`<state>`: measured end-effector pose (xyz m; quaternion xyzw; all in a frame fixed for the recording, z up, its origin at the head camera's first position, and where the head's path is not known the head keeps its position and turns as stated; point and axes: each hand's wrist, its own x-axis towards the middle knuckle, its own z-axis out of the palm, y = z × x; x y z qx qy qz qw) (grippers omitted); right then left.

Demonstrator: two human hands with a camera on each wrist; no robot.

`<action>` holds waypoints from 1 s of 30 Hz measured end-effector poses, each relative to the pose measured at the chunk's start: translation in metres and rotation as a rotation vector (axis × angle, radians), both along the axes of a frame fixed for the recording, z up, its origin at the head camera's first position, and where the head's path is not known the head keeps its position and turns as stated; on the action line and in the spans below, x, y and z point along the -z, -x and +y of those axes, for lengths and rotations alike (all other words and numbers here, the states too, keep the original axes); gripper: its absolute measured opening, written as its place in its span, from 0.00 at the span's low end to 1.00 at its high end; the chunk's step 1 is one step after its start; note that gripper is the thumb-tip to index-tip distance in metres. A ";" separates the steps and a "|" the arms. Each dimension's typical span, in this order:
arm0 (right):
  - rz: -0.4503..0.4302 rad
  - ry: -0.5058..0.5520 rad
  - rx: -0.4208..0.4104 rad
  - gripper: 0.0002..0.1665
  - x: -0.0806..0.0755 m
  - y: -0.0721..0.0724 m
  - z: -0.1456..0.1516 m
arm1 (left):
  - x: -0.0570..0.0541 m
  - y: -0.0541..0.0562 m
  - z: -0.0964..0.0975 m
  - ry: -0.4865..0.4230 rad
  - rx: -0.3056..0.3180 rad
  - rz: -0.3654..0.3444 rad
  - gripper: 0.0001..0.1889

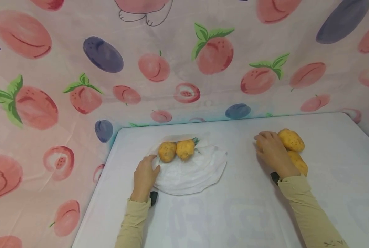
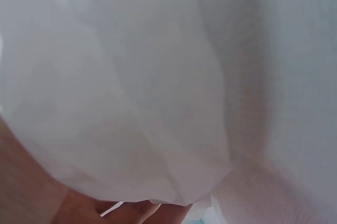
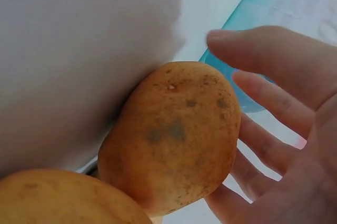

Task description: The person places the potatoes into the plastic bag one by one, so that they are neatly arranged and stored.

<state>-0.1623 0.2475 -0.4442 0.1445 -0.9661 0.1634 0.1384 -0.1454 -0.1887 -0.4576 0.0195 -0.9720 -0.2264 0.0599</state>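
A crumpled white plastic bag [image 1: 190, 174] lies on the left half of the table, with two potatoes, a left one [image 1: 167, 152] and a right one [image 1: 185, 149], at its far edge. My left hand [image 1: 145, 177] rests at the bag's left edge, thumb and fingers apart; in the left wrist view the bag's film [image 2: 131, 103] covers much of that hand. On the right, my right hand [image 1: 272, 151] reaches over a potato [image 3: 174, 134], fingers loosely around it and thumb clear of it. Two more potatoes, a far one [image 1: 291, 140] and a near one [image 1: 298, 162], sit beside that hand.
The white table [image 1: 221, 213] has rounded far corners. A fruit-print cloth [image 1: 172, 38] hangs behind it and at its left side. A small green piece [image 1: 196, 140] shows by the bagged potatoes.
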 end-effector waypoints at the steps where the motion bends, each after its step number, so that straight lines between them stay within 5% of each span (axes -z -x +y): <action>1: 0.001 0.000 0.000 0.21 0.001 0.000 0.001 | 0.000 0.000 0.000 0.000 0.001 0.000 0.23; 16: -0.134 0.055 0.031 0.20 -0.002 0.003 0.003 | 0.003 -0.001 0.000 0.008 0.002 0.000 0.23; 30: -0.090 0.144 0.006 0.17 -0.014 0.003 -0.005 | 0.003 0.001 -0.001 0.005 -0.001 -0.002 0.23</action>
